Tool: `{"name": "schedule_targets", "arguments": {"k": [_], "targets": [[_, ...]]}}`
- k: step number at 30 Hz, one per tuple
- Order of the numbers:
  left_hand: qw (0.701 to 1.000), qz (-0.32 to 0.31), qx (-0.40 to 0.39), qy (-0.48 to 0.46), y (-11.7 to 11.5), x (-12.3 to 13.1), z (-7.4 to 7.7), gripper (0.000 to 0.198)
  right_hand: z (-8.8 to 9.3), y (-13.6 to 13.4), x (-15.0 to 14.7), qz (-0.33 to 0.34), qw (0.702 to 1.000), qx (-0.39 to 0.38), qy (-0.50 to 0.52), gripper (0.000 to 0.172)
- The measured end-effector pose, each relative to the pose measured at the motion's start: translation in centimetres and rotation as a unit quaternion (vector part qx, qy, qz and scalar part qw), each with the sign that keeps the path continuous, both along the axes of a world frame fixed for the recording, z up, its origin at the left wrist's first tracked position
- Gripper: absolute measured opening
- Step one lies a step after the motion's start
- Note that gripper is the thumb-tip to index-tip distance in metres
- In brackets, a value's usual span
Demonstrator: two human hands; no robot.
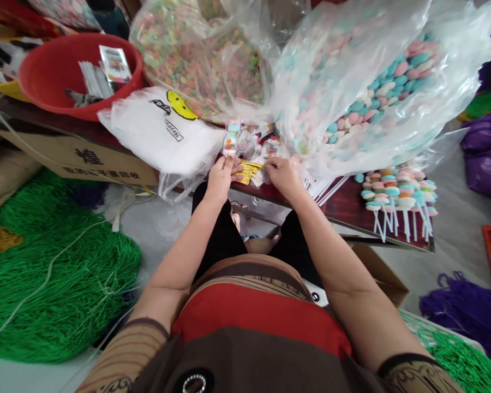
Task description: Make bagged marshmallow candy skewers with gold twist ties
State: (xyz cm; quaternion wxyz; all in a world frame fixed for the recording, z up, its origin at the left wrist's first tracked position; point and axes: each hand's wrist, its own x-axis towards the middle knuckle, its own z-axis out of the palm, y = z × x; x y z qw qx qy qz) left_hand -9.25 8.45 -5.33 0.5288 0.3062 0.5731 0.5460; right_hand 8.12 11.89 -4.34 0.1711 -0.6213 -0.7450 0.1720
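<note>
My left hand is closed on the lower end of a bagged candy skewer, its candies stacked upright inside clear wrap. Just right of those fingers lies a bunch of yellow twist ties on the dark red table. My right hand has thumb and forefinger pinched at the right end of this bunch, seemingly on a single tie. Behind both hands are several wrapped candies in printed clear bags. White sticks lie to the right of my right hand, partly under a plastic bag.
Large clear bags hold ring-shaped candies and pastel candies. Unwrapped candy skewers are piled at the table's right end. A white plastic bag and a red basin are left. Green netting covers the floor there.
</note>
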Motion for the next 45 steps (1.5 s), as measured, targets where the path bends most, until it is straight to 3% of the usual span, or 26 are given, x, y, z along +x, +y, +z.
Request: {"name": "schedule_targets", "arguments": {"k": [5,11,20,26,31,35,41,45], "targets": [[1.000,0.003,0.008,0.014,0.1,0.0,-0.4,0.030,-0.2,0.1,1.4,-0.070,0.989,-0.038,0.126,0.023],[1.000,0.015,0.017,0.019,0.2,0.2,-0.7,0.035,-0.3,0.0,1.8,-0.156,0.922,-0.144,0.324,0.021],[0.998,0.042,0.042,-0.016,-0.2,0.6,0.0,0.030,-0.3,-1.3,3.6,-0.215,0.867,-0.059,0.446,0.024],[0.994,-0.001,0.097,-0.049,-1.0,2.7,1.0,0.029,-0.3,-2.3,2.5,-0.208,0.846,-0.052,0.487,0.018],[0.991,-0.038,0.084,-0.099,-0.5,4.6,1.8,0.032,-0.3,-3.1,1.4,-0.166,0.867,-0.060,0.465,0.021],[0.997,-0.014,0.057,-0.049,0.5,4.8,1.9,0.030,-0.6,-3.0,1.2,-0.122,0.905,-0.067,0.402,0.017],[0.997,-0.026,0.067,0.031,2.3,4.7,1.1,0.025,-0.2,-1.9,0.2,-0.029,0.968,0.023,0.249,0.026],[0.993,-0.029,0.081,0.077,3.4,4.3,0.8,0.022,0.4,-1.0,-0.4,-0.028,0.990,0.038,0.133,0.029]]}}
